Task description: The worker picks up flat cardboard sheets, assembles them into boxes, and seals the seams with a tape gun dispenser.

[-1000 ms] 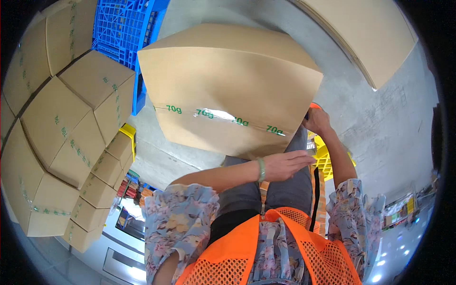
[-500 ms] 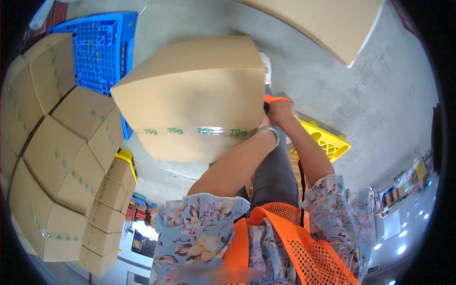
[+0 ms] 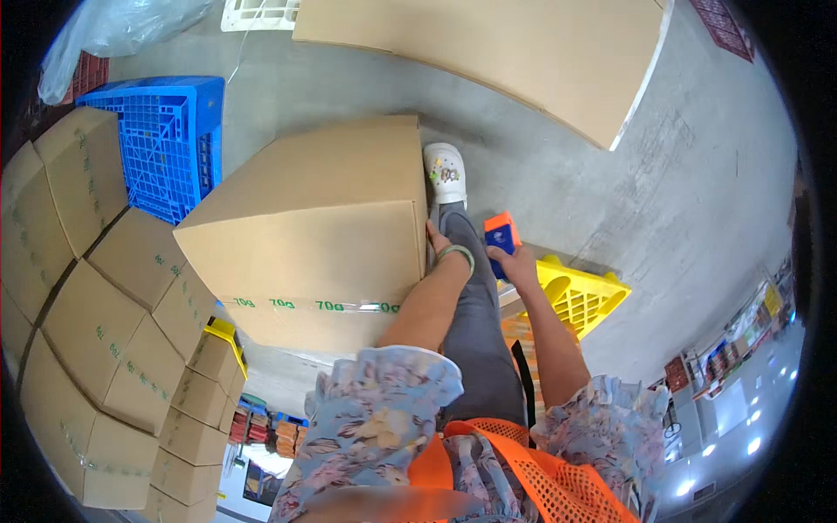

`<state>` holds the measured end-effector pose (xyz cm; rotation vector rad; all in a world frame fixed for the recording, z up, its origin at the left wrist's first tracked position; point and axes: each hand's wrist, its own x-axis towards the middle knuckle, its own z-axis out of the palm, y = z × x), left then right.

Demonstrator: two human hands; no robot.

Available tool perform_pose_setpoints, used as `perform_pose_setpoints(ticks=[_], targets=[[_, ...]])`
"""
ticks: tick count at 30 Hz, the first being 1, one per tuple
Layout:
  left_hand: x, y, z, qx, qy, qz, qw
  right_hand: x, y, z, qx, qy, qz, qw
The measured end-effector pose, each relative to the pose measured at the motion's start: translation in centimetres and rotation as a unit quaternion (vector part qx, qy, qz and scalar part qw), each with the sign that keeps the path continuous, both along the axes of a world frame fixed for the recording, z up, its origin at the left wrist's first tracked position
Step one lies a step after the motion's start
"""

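Note:
A large brown carton (image 3: 305, 253) with a taped seam and green print stands left of my legs. Against its right side lies my left hand (image 3: 439, 241), wearing a bangle, fingers stretched along the cardboard and partly hidden by the wrist. My right hand (image 3: 516, 266) is closed round a boxy blue and orange handheld tool (image 3: 501, 234), held over the floor right of my leg. What kind of tool it is, I cannot make out.
Stacked brown cartons (image 3: 96, 305) fill the left side beside a blue plastic pallet (image 3: 166, 148). A yellow pallet (image 3: 580, 296) lies right of my legs. Ahead is a large cardboard-topped surface (image 3: 497, 52). My white clog (image 3: 445, 173) stands beside the carton.
My hands, close together before at the carton's right edge, have separated. The right has drawn away rightward with the blue and orange tool. The view has shifted, showing the carton lower.

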<state>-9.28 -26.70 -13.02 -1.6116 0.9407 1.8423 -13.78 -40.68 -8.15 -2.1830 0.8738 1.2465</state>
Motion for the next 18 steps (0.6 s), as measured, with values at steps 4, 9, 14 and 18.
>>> perform_pose_setpoints(ticks=[4, 9, 14, 18], targets=[[4.6, 1.4, 12.8, -0.342, -0.175, 0.097, 0.918, -1.5, 1.2, 4.7, 0.214, 0.038, -0.416, 0.883], [8.5, 23.3, 24.5, -0.401, -0.428, 0.691, 0.422, 2.7, 5.4, 13.3, 0.349, 0.023, -0.494, 0.796], [2.6, 52.8, 14.6, -0.127, -0.650, 0.656, 0.361, 2.2, 11.5, 11.6, 0.415, -0.063, -0.444, 0.791], [3.6, 47.2, 14.2, -0.057, -0.417, 0.834, 0.357, 2.1, 11.7, 12.3, 0.388, -0.160, -0.360, 0.833]])
